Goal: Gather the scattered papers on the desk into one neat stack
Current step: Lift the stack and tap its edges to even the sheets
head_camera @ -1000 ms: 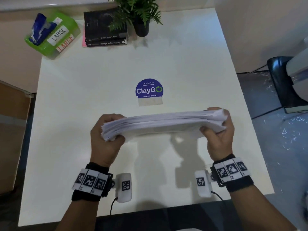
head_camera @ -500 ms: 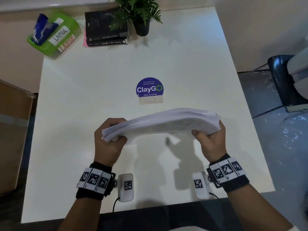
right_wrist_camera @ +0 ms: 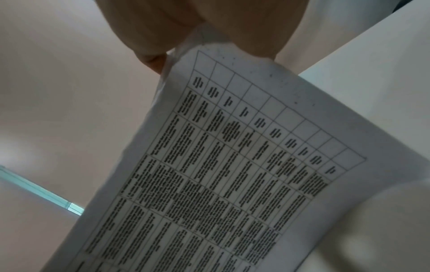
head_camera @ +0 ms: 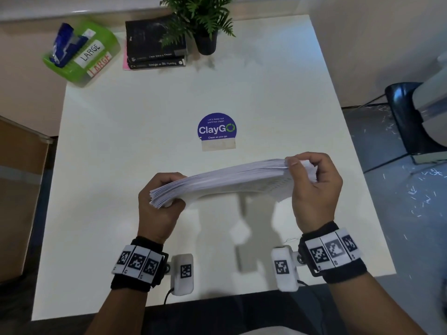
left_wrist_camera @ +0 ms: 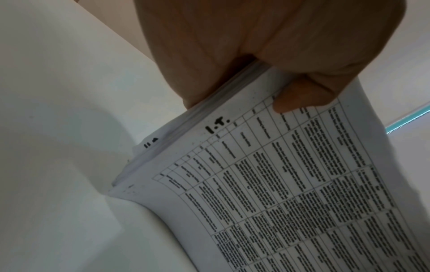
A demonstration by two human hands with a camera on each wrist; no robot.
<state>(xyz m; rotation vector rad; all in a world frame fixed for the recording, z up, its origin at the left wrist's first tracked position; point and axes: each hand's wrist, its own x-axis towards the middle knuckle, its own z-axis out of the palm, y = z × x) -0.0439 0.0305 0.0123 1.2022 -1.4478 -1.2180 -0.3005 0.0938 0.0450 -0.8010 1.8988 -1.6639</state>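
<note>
A thick stack of white printed papers (head_camera: 225, 182) hangs in the air above the white desk (head_camera: 121, 153), held at both ends. My left hand (head_camera: 159, 201) grips the stack's left end, fingers curled under it. My right hand (head_camera: 312, 184) grips the right end, thumb on top, and that end sits higher than the left. From the left wrist, the stack (left_wrist_camera: 279, 184) shows its underside, a printed table headed "I.T.", with a fingertip (left_wrist_camera: 293, 103) pressed on it. From the right wrist, the same printed sheet (right_wrist_camera: 232, 165) curves down out of my right hand's fingers (right_wrist_camera: 153, 51).
A round blue ClayGo sticker (head_camera: 216, 128) lies mid-desk beyond the stack. At the back stand a potted plant (head_camera: 200, 25), two dark books (head_camera: 154, 44) and a green box marked LARGE (head_camera: 82, 52). A black chair (head_camera: 411, 117) stands right of the desk.
The stack's right end has risen and tilted up while the left end stayed low. My right hand has moved its hold, thumb now over the top edge.
</note>
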